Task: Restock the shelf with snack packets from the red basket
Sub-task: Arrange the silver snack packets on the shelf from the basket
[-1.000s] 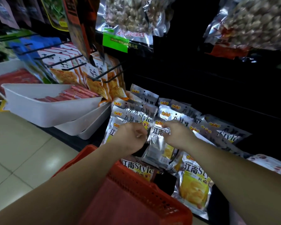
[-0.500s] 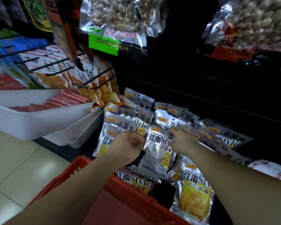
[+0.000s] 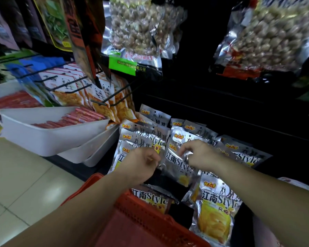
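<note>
Snack packet [image 3: 177, 168]: silver foil pouch, probably light, floppy and slick. Location: front of the shelf [image 3: 239, 122], among like packets [image 3: 146, 138], just beyond the red basket [image 3: 132, 207]. Your left hand [image 3: 143, 163] pinches its side edge, your right hand [image 3: 200, 155] its top. Hold it by the sealed edges.

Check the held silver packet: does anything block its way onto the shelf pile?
Nothing visible does. The silver packet, pinched between the left hand and right hand, lies directly over the shelved packets.

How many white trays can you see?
4 white trays: front one holding red sticks, two nested under it, one behind at far left. More may be hidden.
</note>
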The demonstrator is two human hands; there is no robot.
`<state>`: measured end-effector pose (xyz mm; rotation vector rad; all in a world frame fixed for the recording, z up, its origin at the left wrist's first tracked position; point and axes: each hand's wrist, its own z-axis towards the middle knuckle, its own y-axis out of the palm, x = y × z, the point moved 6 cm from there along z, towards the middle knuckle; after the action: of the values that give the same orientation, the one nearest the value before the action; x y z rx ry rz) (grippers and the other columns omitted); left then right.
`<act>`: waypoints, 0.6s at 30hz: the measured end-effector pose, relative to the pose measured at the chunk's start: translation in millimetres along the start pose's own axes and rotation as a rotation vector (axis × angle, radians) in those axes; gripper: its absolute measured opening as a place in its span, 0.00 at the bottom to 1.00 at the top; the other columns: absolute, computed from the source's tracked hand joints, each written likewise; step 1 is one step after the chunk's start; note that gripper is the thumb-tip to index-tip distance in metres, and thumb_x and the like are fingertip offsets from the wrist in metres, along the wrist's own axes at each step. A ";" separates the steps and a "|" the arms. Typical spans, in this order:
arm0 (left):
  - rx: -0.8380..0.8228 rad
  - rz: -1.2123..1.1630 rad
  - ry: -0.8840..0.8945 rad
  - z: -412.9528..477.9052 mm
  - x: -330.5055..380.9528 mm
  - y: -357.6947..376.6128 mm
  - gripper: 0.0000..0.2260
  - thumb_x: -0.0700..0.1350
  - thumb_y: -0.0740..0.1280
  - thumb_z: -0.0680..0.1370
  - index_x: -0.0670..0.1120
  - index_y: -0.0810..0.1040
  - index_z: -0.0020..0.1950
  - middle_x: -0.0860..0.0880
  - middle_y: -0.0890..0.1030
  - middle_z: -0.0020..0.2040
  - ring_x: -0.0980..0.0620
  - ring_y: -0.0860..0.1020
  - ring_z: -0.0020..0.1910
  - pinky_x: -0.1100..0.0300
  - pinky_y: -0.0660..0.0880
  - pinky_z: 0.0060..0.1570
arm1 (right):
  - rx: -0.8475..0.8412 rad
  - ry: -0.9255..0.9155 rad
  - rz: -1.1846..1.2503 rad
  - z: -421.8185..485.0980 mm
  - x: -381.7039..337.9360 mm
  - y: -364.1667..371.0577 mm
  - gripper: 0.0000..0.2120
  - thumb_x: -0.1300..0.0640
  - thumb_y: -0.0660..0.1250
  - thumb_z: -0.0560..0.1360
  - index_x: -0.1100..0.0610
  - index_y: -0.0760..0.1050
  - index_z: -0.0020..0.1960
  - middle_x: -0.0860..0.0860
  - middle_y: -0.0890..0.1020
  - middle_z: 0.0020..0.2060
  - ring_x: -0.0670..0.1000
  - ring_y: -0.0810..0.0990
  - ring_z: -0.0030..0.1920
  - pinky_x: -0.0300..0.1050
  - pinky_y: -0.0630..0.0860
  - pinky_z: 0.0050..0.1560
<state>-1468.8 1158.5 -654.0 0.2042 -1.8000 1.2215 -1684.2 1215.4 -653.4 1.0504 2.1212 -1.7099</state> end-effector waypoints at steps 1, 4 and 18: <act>0.001 -0.009 0.004 -6.6 4.6 -3.7 0.08 0.44 0.68 0.81 0.57 0.83 0.48 0.56 0.84 0.47 0.63 0.80 0.34 0.69 0.75 0.30 | -0.029 -0.017 0.020 -10.2 -9.0 -1.1 0.26 0.75 0.61 0.75 0.45 0.83 0.49 0.48 0.76 0.70 0.47 0.74 0.24 0.35 0.65 0.20; 0.030 -0.023 0.069 -31.1 22.8 -15.8 0.06 0.43 0.70 0.80 0.54 0.84 0.51 0.60 0.81 0.50 0.71 0.78 0.46 0.74 0.74 0.38 | -0.043 -0.086 0.108 -41.5 -41.6 -13.4 0.30 0.76 0.58 0.75 0.41 0.84 0.49 0.49 0.75 0.73 0.52 0.70 0.26 0.40 0.65 0.23; 0.228 -0.594 0.045 -140.0 94.7 -84.6 0.10 0.36 0.78 0.74 0.52 0.84 0.41 0.52 0.79 0.31 0.53 0.72 0.29 0.63 0.71 0.31 | 0.420 -0.299 0.668 -214.7 -109.3 -71.8 0.10 0.61 0.80 0.73 0.47 0.86 0.44 0.42 0.82 0.58 0.48 0.83 0.59 0.55 0.80 0.57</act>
<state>-1390.4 1260.9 -515.8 0.7760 -1.4076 0.9796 -1596.7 1365.7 -471.8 1.3095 1.0720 -1.8227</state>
